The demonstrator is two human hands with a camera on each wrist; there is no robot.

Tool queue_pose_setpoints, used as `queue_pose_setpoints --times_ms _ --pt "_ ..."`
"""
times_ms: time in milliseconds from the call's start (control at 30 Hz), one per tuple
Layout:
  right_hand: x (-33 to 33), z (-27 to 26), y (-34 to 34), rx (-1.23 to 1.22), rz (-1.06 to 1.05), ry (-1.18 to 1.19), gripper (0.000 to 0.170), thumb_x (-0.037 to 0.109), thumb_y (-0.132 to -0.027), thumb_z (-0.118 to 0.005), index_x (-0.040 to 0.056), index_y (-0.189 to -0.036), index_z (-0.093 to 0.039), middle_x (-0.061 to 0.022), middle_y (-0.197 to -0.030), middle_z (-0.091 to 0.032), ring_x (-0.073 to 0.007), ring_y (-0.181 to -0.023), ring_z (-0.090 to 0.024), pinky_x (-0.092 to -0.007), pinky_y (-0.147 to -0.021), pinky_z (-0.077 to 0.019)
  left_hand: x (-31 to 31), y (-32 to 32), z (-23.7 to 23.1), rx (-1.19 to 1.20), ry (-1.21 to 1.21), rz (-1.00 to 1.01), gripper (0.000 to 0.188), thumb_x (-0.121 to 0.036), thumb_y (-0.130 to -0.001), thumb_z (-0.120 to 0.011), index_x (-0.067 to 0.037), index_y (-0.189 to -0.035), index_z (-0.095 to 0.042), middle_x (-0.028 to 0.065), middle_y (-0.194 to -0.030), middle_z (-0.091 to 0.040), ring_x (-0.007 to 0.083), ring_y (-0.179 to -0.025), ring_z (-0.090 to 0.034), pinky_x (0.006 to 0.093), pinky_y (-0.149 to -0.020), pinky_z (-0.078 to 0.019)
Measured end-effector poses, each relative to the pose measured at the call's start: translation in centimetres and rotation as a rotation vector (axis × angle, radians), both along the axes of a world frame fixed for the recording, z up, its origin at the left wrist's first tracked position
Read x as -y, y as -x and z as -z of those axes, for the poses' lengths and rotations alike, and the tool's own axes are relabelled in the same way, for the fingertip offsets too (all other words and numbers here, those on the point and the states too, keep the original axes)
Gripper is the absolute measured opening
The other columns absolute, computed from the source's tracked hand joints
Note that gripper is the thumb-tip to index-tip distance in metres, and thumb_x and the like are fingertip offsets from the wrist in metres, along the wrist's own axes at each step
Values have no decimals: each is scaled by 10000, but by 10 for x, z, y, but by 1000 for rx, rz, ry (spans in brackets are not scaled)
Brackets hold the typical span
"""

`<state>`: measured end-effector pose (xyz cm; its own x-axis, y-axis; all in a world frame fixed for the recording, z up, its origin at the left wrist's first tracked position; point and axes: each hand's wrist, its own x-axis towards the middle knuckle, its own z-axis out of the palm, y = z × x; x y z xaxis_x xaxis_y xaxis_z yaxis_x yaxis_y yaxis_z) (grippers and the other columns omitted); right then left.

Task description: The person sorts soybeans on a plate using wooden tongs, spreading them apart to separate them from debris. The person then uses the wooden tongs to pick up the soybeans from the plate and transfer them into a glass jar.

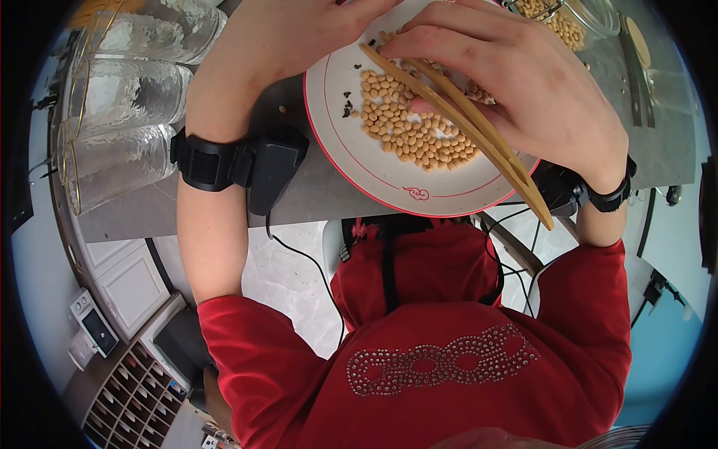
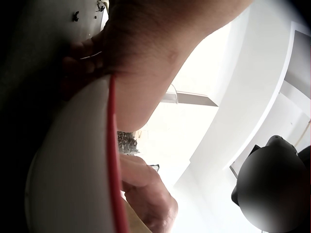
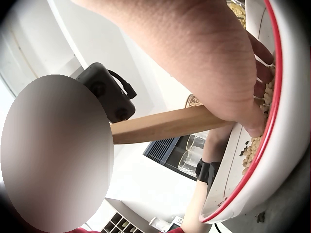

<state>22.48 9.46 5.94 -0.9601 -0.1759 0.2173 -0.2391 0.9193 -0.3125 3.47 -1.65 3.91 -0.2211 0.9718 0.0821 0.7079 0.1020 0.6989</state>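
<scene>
While reaching over the red-rimmed plate (image 1: 449, 196) from about 2 o'clock (dial set round the plate, 12 at the top of the head view), holds wooden tongs (image 1: 529, 193) in the right hand (image 1: 516, 75), with fingers bent and thumb passing beneath the wood, its tip down by the soybeans (image 1: 400, 140). Slants the tongs across the plate, with slightly parted tips between 10 and 11 o'clock and the joined end overhanging the rim between 4 and 5. Brings the left hand (image 1: 314, 30) to the rim at about 11 o'clock; cannot tell how far its fingers are bent or whether gripping anything, with fingertips cut off above and dim in the left wrist view. Spreads soybeans in a loose layer over the plate, from the middle toward 6 o'clock. Lying at 9 o'clock inside the rim, dark bits (image 1: 347, 111). Standing farther off at 9 to 10, clear glasses (image 1: 134, 91); at 1 to 2, a glass jar (image 1: 600, 16) with more beans.
</scene>
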Motion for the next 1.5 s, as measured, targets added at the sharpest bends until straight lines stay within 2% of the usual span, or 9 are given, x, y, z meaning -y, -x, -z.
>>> queue_pose_setpoints --times_ms 467,533,667,867,967,1267,1367,1433,1500 --pt "-6 12 -3 15 29 -42 377 210 -884 -746 27 -1201 -653 -93 -1074 -642 -292 -922 -673 -384 -708 -586 2 3 5 13 -39 39 208 -192 -986 -677 16 -976 -680 112 -607 -549 153 -552 -447 315 -545 -375" --pt "-10 21 -1 -105 -36 58 376 215 -885 -744 34 -1203 -654 -88 -1068 -642 -293 -922 -673 -386 -713 -585 1 3 3 6 -17 33 212 -194 -990 -671 17 -974 -678 109 -610 -549 151 -552 -445 314 -544 -375" --pt "-7 19 -3 -87 1 58 370 215 -888 -741 39 -1202 -654 -86 -1063 -641 -295 -920 -672 -385 -720 -585 2 3 5 -9 -30 39 216 -195 -994 -665 19 -972 -676 106 -611 -548 148 -551 -443 313 -541 -372" --pt "0 7 -5 -116 2 -26 364 213 -890 -739 42 -1200 -654 -85 -1049 -637 -291 -932 -672 -385 -724 -585 2 0 4 -88 -30 39 219 -196 -998 -661 20 -971 -674 104 -609 -543 146 -552 -436 314 -538 -368" --pt "-1 9 -4 -33 24 -53 363 209 -888 -740 42 -1198 -653 -87 -1045 -635 -291 -937 -672 -386 -726 -586 1 2 6 18 -14 34 222 -199 -1000 -661 20 -968 -671 102 -607 -535 148 -551 -432 316 -537 -365" --pt "-8 18 -2 -111 -19 54 361 200 -869 -748 39 -1181 -659 -90 -1048 -641 -294 -927 -671 -382 -725 -586 -2 -3 0 -15 64 -44 223 -203 -998 -667 17 -962 -671 97 -602 -522 148 -547 -421 320 -535 -357" --pt "-4 7 -3 99 61 -38 357 200 -873 -747 38 -1179 -660 -90 -1049 -642 -294 -930 -671 -384 -721 -586 0 0 4 -53 -2 12 220 -201 -996 -670 16 -958 -674 96 -599 -517 149 -544 -418 321 -535 -355" --pt "-9 21 -4 -98 -10 80 356 203 -881 -744 39 -1185 -657 -91 -1051 -642 -294 -920 -673 -384 -711 -587 0 1 6 4 -27 25 213 -196 -992 -674 14 -956 -677 95 -595 -513 151 -542 -416 320 -535 -356" --pt "-10 20 -3 -94 -9 71 358 204 -884 -743 38 -1189 -656 -92 -1055 -641 -294 -912 -674 -386 -705 -588 -3 -4 0 -18 26 -19 212 -194 -991 -676 15 -957 -677 95 -593 -512 150 -544 -416 318 -536 -357"
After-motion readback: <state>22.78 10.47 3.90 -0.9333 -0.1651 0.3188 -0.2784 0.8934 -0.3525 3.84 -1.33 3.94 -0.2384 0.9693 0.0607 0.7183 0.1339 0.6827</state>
